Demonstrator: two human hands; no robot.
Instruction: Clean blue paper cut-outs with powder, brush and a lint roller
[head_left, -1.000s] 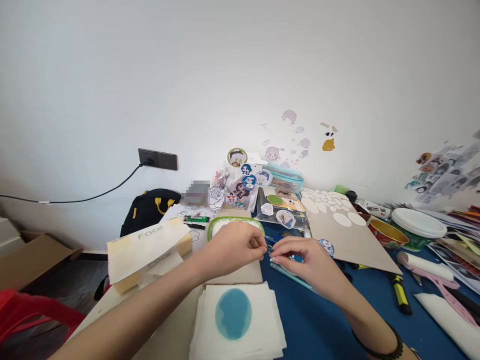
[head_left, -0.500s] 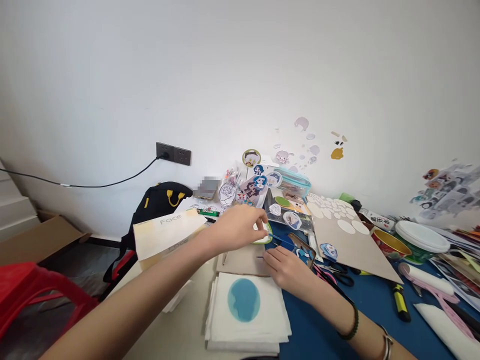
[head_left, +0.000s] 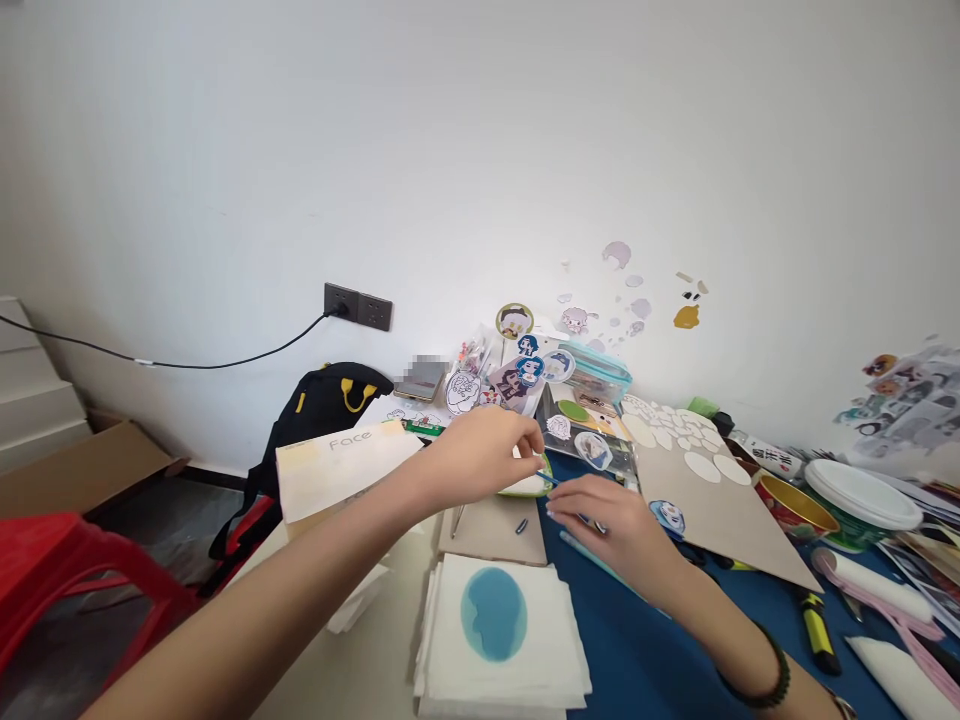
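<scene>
My left hand (head_left: 499, 455) reaches over a green-rimmed white oval piece (head_left: 525, 486), its fingers closed on something thin and blue. Beside it, on the right, my right hand (head_left: 604, 515) has its fingers bent and partly apart near the other end of the blue item; whether it grips it is unclear. Below the hands lies a beige board (head_left: 495, 532) with a small dark blue piece (head_left: 522, 526) and a thin metal tool on it. Nearest me is a stack of white sheets (head_left: 555, 640), with a blue-green round print (head_left: 493, 614) on top.
A Face box (head_left: 330, 480) and black backpack (head_left: 311, 400) stand left, beside a red stool (head_left: 90, 570). Stickers and pouches lie behind the hands. At right are a grey board (head_left: 720, 510), yellow cutter (head_left: 819, 632), gold bowl (head_left: 795, 510) and white-lidded tub (head_left: 862, 495).
My right hand has moved right and up, off the beige board, uncovering the small blue piece. A pale teal stick now shows beneath it. The camera view has shifted slightly.
</scene>
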